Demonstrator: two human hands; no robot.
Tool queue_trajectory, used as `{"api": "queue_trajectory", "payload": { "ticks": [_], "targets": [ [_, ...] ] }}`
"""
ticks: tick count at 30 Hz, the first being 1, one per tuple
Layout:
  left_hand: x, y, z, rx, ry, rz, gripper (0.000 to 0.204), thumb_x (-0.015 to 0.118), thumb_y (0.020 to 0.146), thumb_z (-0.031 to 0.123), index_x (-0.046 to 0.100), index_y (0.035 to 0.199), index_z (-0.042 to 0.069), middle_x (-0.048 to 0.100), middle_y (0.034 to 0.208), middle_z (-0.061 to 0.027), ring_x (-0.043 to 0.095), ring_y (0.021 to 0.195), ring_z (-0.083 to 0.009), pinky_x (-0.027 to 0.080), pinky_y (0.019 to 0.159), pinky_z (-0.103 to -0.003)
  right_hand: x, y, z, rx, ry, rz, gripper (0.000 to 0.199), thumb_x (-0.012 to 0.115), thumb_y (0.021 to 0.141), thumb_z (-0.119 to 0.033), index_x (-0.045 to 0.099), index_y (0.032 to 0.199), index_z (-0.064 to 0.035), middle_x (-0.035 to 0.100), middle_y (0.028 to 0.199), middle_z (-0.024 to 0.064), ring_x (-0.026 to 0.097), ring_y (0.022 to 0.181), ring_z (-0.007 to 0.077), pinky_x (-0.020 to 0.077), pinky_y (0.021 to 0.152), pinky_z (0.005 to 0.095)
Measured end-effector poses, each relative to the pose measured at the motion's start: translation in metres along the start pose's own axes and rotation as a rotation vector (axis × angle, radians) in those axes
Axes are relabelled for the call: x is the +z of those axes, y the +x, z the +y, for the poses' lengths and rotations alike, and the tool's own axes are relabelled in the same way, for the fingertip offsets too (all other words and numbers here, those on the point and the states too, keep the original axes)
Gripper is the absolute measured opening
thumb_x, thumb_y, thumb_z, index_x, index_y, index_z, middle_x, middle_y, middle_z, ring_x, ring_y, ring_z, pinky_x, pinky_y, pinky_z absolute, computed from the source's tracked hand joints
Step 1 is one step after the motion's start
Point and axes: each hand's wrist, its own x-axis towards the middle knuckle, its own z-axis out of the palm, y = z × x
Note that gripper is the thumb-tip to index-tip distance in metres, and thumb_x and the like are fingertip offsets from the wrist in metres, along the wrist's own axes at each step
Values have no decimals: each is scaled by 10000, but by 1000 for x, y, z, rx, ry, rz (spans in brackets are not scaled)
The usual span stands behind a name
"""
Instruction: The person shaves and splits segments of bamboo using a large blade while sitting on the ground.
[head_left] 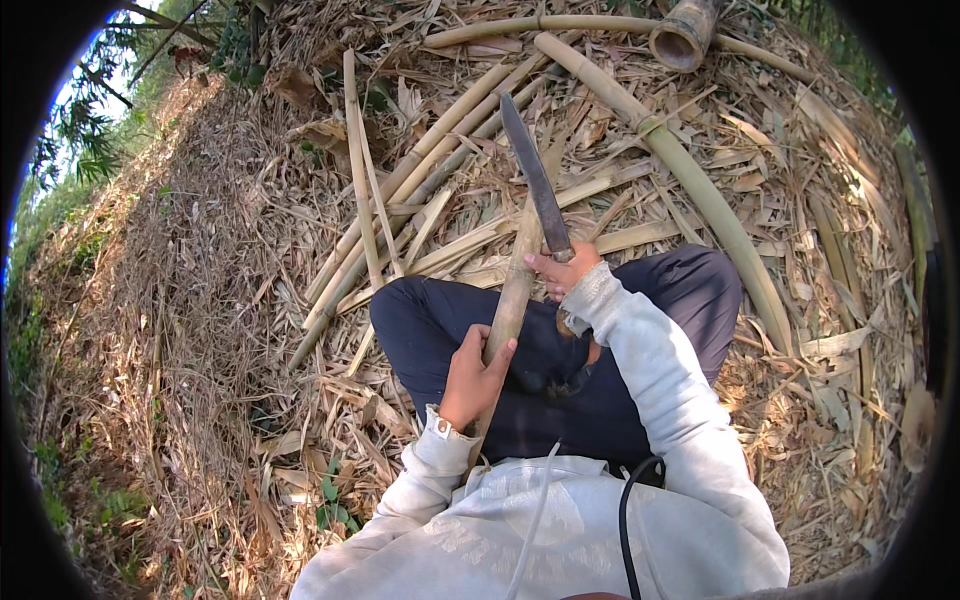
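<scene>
A length of split bamboo [516, 290] slants up from my lap, its lower end near my waist. My left hand [474, 380] is wrapped round its lower part, thumb on the near face. In my right hand [564, 272] is the handle of a machete [533, 172], closed in the fingers. The long dark blade points up and slightly left, lying over or just above the upper part of the bamboo; whether it touches cannot be told. Part of the handle is hidden by the hand and sleeve.
Several bamboo poles and split strips [420, 175] lie beyond my left knee. A thick green bamboo pole [690, 180] curves past my right knee. At the far right lies a hollow bamboo section [682, 40]. Dry leaves [230, 260] cover the ground; a black cord [628, 520] hangs over my lap.
</scene>
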Motion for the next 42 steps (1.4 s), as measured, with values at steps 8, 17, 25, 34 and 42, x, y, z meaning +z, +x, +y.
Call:
{"api": "queue_trajectory", "payload": {
  "ticks": [8,17,25,34,42],
  "targets": [
    [-23,-11,-6,-466,-732,-466,520,314,1043,489,519,1051,11,563,723,-97,551,528,-188,477,483,-300,-8,3,-2,-78,189,85,309,799,825,-195,521,833,-60,478,557,-5,423,401,79,351,375,268],
    [-42,-14,12,-402,-633,-431,467,354,1044,466,511,1022,26,465,621,-51,411,440,-109,367,402,-239,-14,-15,-22,-142,-2,45,360,742,876,-356,581,869,-34,455,529,-16,397,382,60,308,366,234],
    [-137,20,39,17,-212,148,430,421,1038,431,568,986,30,447,589,25,389,471,-41,337,434,-212,-13,-14,-35,-329,38,135,318,687,925,-290,671,944,28,419,524,-42,366,403,46,279,377,231],
    [-248,79,131,768,-562,592,523,373,1026,493,473,1114,-12,490,689,-63,471,504,-123,399,466,-253,-26,-2,1,-317,-70,207,333,720,894,-315,627,875,3,445,507,-14,397,372,77,307,353,245],
    [-144,86,129,876,-772,568,532,311,1037,472,421,1210,-19,651,1011,-216,682,919,-331,528,806,-369,15,5,18,-181,-113,100,573,637,884,-565,638,971,1,561,554,75,450,350,114,356,344,262]
  ]
}}
